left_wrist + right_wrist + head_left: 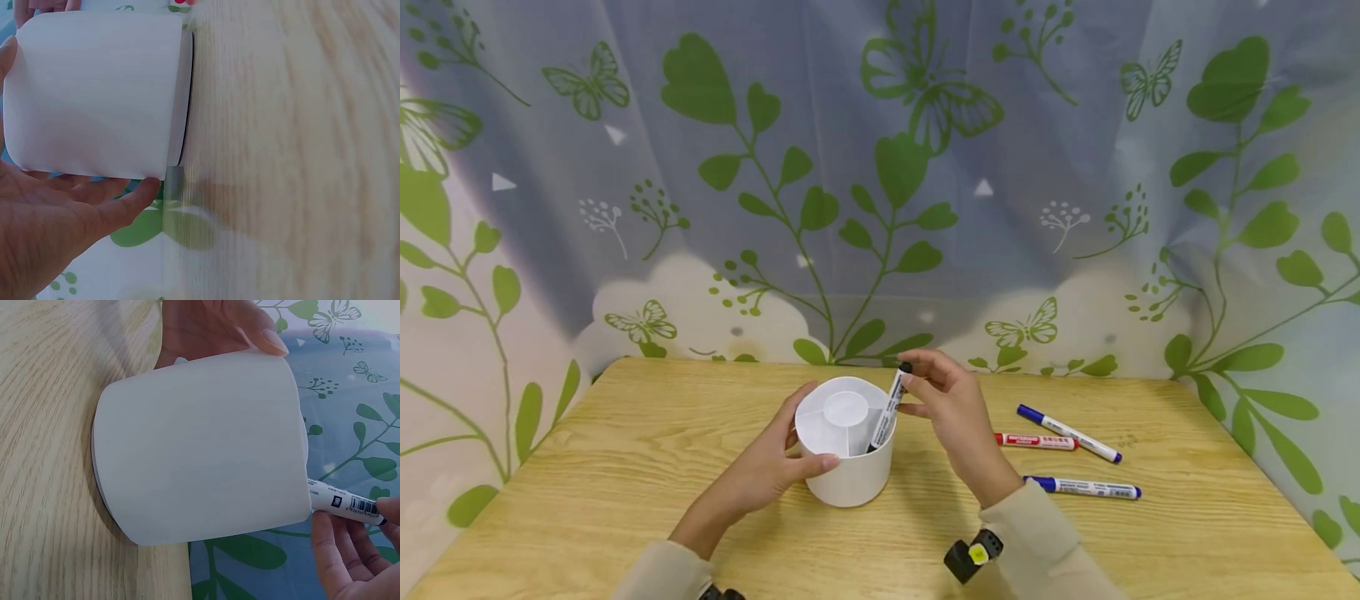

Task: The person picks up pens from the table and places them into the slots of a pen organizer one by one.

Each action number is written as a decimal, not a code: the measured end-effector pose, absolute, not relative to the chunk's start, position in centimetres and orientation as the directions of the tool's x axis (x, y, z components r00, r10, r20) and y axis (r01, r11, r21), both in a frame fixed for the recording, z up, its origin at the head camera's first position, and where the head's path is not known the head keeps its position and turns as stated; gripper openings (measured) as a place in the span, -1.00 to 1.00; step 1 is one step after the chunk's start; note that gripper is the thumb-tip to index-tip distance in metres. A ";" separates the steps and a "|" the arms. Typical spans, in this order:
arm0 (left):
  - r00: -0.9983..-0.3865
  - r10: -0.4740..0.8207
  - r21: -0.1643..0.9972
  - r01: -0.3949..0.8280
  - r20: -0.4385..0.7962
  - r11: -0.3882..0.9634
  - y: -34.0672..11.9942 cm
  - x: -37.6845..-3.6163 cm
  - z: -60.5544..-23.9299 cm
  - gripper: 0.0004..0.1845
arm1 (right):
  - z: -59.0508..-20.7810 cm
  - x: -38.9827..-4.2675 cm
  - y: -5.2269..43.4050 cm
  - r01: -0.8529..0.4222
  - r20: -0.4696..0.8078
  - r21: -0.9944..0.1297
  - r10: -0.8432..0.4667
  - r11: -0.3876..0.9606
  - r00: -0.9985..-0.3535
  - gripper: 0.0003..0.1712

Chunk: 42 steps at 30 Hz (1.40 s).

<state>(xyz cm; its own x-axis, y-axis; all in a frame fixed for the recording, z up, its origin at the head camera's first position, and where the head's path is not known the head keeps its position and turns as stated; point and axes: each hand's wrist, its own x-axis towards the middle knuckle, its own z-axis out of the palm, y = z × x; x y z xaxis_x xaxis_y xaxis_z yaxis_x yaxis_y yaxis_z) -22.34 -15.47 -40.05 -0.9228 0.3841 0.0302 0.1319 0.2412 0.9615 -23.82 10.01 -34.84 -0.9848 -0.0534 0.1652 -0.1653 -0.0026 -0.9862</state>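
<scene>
On the wooden table [625, 467], a little toward the person from its middle, stood a white round holder [850, 479] divided inside into compartments around a central disc. At its left side the left hand [767, 467] grasped it, the thumb curled over the near rim and the fingers wrapped round the far wall; the left wrist view showed the palm and fingers [94, 206] lying against the white wall [94, 94]. Above the holder's right part, the right hand [951, 408] pinched a black-capped marker [887, 412] near its upper end between thumb and fingertips. That marker was tilted, cap uppermost, with its lower end already inside a right-hand compartment. From the right wrist view its barcoded white barrel [347, 505] stuck out past the holder's rim [300, 437], with the fingers [340, 550] closed on it. To the right of the hand, three more markers lay flat on the wood: a red one [1036, 441], a blue one [1069, 433] angled just beyond it, and another blue one [1084, 487] nearer the sleeve. Behind the table hung a leaf and butterfly curtain [880, 167]
</scene>
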 end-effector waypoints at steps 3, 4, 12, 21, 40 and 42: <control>-0.923 0.384 0.962 0.130 0.029 0.240 -15.4 -22.3 -40.0 0.18 | -35.0 -23.8 9.9 -0.161 0.160 -0.987 -0.053 0.022 -0.986 -0.69; -0.923 0.383 0.962 0.129 0.028 0.240 -15.4 -22.3 -40.0 0.18 | -35.0 -23.7 9.8 -0.160 0.159 -0.987 -0.053 0.029 -0.986 -0.69; -0.925 0.380 0.964 0.121 0.023 0.236 -15.4 -22.3 -40.2 0.18 | -35.7 -23.6 9.7 -0.160 0.156 -0.984 -0.053 0.074 -0.986 -0.75; -0.924 0.381 0.965 0.120 0.023 0.233 -15.4 -22.4 -40.4 0.17 | -36.1 -23.3 9.6 -0.156 0.149 -0.982 -0.071 0.106 -0.986 -0.77; -0.920 0.391 0.965 0.125 0.026 0.229 -15.4 -22.3 -40.2 0.17 | -36.4 -23.0 9.5 -0.163 0.155 -0.975 -0.065 0.149 -0.986 -0.78; -0.920 0.391 0.966 0.126 0.030 0.223 -15.4 -22.3 -40.2 0.18 | -36.4 -23.0 9.6 -0.164 0.156 -0.975 -0.064 0.150 -0.986 -0.77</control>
